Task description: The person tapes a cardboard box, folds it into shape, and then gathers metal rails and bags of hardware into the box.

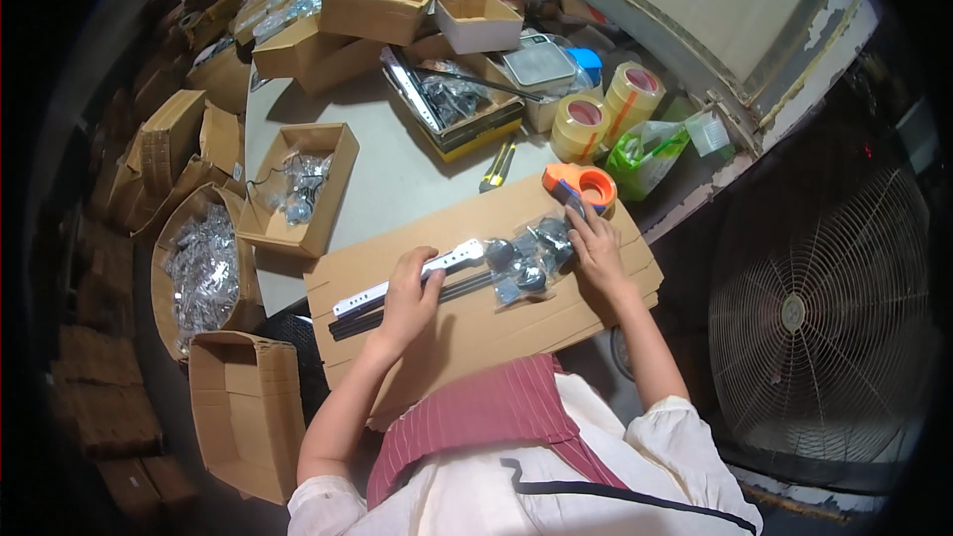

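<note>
White metal strip [459, 257], long, flat, dotted with holes, lies slantwise mid-frame over a cardboard sheet [476, 347], alongside thin black rods [362, 322]. Clear bag [531, 260] of dark round parts at its right end. Left hand [409, 296] spans strip, thumb apart from fingers; right hand [598, 256] fingertips at orange tape dispenser [561, 175]; can't tell if either clamps. Pale label [708, 132], upper right, unreadable.

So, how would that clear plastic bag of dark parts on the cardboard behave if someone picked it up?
The clear plastic bag would probably flop and sag, since it looks thin and crinkled. Its dark parts would likely shift about, as they sit in separate lumps. It may feel slippery too, judging by its glossy shine.
</note>
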Demonstrator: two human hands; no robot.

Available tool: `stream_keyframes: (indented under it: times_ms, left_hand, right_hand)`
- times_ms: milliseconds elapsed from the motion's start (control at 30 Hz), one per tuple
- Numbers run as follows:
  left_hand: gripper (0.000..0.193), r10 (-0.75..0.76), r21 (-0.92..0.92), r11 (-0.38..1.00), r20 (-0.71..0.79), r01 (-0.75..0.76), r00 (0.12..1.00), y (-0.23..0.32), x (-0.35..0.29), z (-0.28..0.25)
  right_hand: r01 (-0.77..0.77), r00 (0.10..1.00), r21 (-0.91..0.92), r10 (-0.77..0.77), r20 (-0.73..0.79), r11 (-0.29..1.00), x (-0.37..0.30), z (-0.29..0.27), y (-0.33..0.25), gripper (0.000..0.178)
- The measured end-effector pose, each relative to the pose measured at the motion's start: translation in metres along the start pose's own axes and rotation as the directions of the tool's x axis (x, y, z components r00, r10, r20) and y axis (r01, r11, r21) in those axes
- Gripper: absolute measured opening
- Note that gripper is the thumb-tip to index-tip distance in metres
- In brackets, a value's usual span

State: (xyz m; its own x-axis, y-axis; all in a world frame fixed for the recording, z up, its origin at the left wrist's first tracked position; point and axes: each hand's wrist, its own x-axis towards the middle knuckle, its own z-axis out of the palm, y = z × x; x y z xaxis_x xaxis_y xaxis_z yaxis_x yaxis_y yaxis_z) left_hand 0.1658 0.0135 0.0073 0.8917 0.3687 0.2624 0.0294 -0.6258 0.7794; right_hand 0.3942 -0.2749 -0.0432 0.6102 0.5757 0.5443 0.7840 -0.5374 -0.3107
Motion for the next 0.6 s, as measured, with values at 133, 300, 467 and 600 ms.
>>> stream_keyframes:
  times_ms: [133, 300, 467, 600]
  left_hand:
    - [0.043, 0.141, 0.252, 0.96, -0.053, -0.124, 0.989, -0.007, -0.007, 0.006]
    - [0.051, 0.16, 0.576, 0.807, -0.001, -0.131, 0.987, -0.023, -0.019, 0.012]
    - [0.062, 0.116, 0.604, 0.79, 0.025, -0.107, 0.993, -0.035, -0.031, 0.021]
    - [0.083, 0.062, 0.581, 0.808, 0.086, -0.101, 0.994, -0.039, -0.041, 0.023]
  right_hand:
    - [-0.106, 0.978, 0.217, 0.141, -0.152, 0.97, 0.023, -0.009, 0.02, 0.035]
    - [-0.094, 0.969, -0.121, 0.118, 0.217, 0.988, 0.058, -0.024, 0.043, 0.035]
    - [0.058, 0.983, -0.12, -0.035, 0.18, 0.991, 0.079, -0.004, 0.069, 0.03]
    - [0.045, 0.968, -0.149, -0.006, 0.25, 0.988, 0.092, 0.005, 0.066, 0.032]
